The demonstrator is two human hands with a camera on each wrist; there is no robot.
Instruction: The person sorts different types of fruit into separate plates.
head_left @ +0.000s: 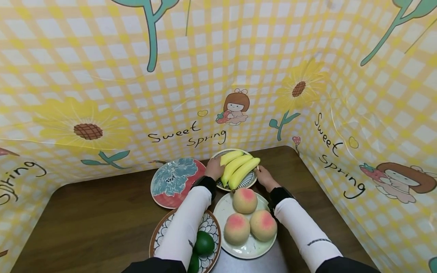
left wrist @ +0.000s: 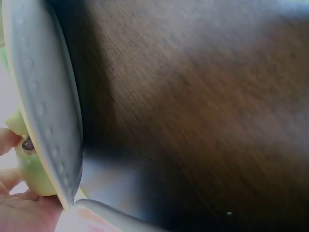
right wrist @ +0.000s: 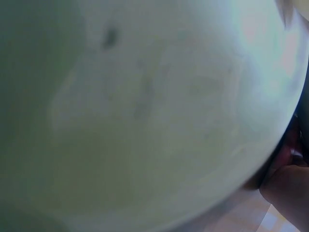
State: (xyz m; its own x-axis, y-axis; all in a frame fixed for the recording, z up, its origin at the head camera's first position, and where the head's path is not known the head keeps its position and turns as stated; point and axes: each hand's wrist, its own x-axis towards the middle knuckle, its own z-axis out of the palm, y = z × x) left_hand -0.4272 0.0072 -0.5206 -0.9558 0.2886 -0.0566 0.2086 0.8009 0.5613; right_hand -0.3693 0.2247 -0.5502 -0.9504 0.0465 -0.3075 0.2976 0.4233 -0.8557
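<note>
A bunch of yellow bananas point(head_left: 240, 170) lies over a black-and-white patterned plate point(head_left: 252, 181) near the back wall. At its left end my left hand point(head_left: 214, 168) holds the bananas, palm partly hidden. In the left wrist view, its fingers point(left wrist: 8, 178) are around a dark-tipped, greenish banana end point(left wrist: 36, 171) beside the plate's raised rim. Across the plate, my right hand point(head_left: 266, 178) pinches the tip of the nearest banana, its fingers right at the rim. The right wrist view shows part of this hand point(right wrist: 288, 189) past a pale plate.
Three peaches point(head_left: 245, 201) sit on a pale green plate point(head_left: 250, 253) just in front. A brown-rimmed plate point(head_left: 218, 227) with green fruit point(head_left: 205, 243) is under my left forearm. At left lies a red plate with a blue flower point(head_left: 174, 180). Checked cloth walls point(head_left: 170, 94) enclose the brown table point(head_left: 95, 216).
</note>
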